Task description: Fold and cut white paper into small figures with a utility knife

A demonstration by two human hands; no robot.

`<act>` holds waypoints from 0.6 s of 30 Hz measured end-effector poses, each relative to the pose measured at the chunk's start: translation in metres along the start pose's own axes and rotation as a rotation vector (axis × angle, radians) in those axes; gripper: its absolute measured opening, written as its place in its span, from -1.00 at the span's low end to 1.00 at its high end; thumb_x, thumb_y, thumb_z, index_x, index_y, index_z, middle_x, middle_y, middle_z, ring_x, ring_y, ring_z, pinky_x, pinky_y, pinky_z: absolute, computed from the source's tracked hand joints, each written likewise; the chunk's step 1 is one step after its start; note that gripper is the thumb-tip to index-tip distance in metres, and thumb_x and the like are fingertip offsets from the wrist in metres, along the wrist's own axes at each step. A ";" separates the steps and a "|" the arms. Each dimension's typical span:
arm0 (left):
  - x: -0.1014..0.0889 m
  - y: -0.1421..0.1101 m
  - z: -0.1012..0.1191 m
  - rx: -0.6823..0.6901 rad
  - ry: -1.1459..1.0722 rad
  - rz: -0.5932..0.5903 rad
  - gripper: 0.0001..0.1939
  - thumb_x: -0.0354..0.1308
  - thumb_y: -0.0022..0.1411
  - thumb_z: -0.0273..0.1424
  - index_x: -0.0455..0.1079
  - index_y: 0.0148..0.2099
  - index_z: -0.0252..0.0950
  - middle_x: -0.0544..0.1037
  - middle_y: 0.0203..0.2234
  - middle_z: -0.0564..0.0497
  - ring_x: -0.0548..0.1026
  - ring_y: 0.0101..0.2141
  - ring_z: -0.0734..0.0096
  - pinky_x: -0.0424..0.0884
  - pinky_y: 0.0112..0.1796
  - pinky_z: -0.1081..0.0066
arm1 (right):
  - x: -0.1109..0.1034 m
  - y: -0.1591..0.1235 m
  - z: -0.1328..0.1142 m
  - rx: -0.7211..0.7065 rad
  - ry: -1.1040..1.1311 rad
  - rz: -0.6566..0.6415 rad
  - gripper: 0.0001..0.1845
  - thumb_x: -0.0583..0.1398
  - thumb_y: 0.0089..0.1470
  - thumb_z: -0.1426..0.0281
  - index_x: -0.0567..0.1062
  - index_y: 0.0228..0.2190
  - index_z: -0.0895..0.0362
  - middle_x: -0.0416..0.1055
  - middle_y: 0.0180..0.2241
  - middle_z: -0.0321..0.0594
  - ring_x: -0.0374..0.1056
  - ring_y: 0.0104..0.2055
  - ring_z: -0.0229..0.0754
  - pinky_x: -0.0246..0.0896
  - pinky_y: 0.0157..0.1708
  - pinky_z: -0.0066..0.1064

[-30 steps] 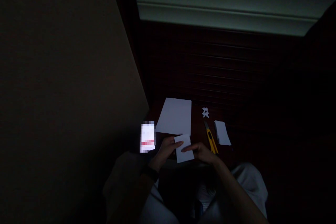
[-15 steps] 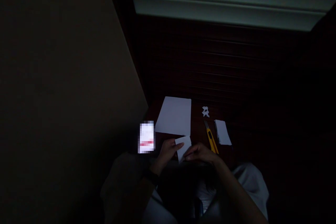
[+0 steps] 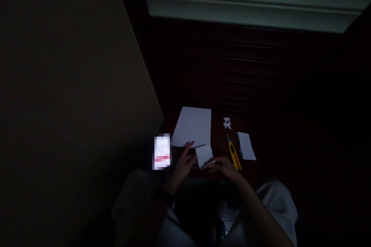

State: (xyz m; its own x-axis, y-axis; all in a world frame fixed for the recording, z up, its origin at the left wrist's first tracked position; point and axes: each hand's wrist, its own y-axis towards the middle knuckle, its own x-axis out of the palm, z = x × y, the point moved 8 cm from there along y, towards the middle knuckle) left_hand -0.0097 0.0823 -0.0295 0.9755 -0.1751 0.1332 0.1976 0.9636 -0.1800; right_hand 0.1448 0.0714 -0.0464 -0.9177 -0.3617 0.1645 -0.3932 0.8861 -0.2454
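Note:
A small piece of white paper (image 3: 203, 153) with a crease across it lies between my two hands. My right hand (image 3: 224, 168) pinches its lower right edge between thumb and fingers. My left hand (image 3: 184, 165) is at the paper's left edge, fingers apart and the index finger raised; the dim light hides whether its fingertips touch the paper. Beyond them rests a larger white sheet (image 3: 193, 126). A yellow box cutter (image 3: 233, 156) lies just right of my right hand, its blade pointing away from me.
Right of the cutter is a stack of white paper pieces (image 3: 246, 146). Small paper scraps (image 3: 227, 123) lie behind the cutter. A bright, pixelated phone-like screen (image 3: 161, 151) glows on the left. A wall (image 3: 87, 65) bounds the left side, and dark slatted panels (image 3: 246, 61) stand behind the table.
The small paper has moved slightly away from me and turned, now showing a crease. My left thumb has come off its face and the index finger has lifted. My right hand still pinches it.

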 end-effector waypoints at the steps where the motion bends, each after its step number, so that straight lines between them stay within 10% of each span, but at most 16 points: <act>1: 0.001 0.000 0.000 -0.006 -0.002 -0.013 -0.33 0.07 0.14 -0.21 -0.06 0.25 -0.20 0.51 -0.35 -0.05 0.52 -0.42 0.33 0.45 -0.47 0.40 | -0.001 0.000 0.001 0.001 0.001 0.013 -0.64 0.30 -0.17 0.20 0.56 -0.34 0.19 0.51 -0.36 -0.18 0.39 -0.32 -0.18 0.31 -0.28 -0.35; 10: 0.005 -0.007 0.014 -0.012 -0.037 -0.120 -0.37 0.16 0.03 -0.39 0.11 0.17 -0.15 0.32 0.05 -0.14 0.39 -0.07 0.14 0.44 -0.30 0.38 | -0.008 0.003 0.009 -0.021 0.062 0.071 -0.66 0.32 -0.18 0.20 0.57 -0.36 0.17 0.51 -0.31 -0.16 0.38 -0.25 -0.10 0.29 -0.19 -0.25; 18: 0.015 0.000 -0.017 0.029 0.233 -0.178 -0.66 0.28 -0.06 -0.25 0.44 -0.24 -0.36 0.54 -0.37 -0.07 0.49 -0.34 0.30 0.36 -0.37 0.44 | -0.007 0.003 0.009 -0.014 0.083 0.081 -0.63 0.30 -0.15 0.17 0.57 -0.34 0.18 0.51 -0.35 -0.15 0.40 -0.25 -0.08 0.27 -0.17 -0.22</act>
State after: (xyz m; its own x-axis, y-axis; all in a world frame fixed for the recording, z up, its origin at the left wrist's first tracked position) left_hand 0.0067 0.0763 -0.0437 0.9223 -0.3803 -0.0682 0.3679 0.9184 -0.1457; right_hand 0.1491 0.0737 -0.0573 -0.9384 -0.2636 0.2235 -0.3162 0.9157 -0.2480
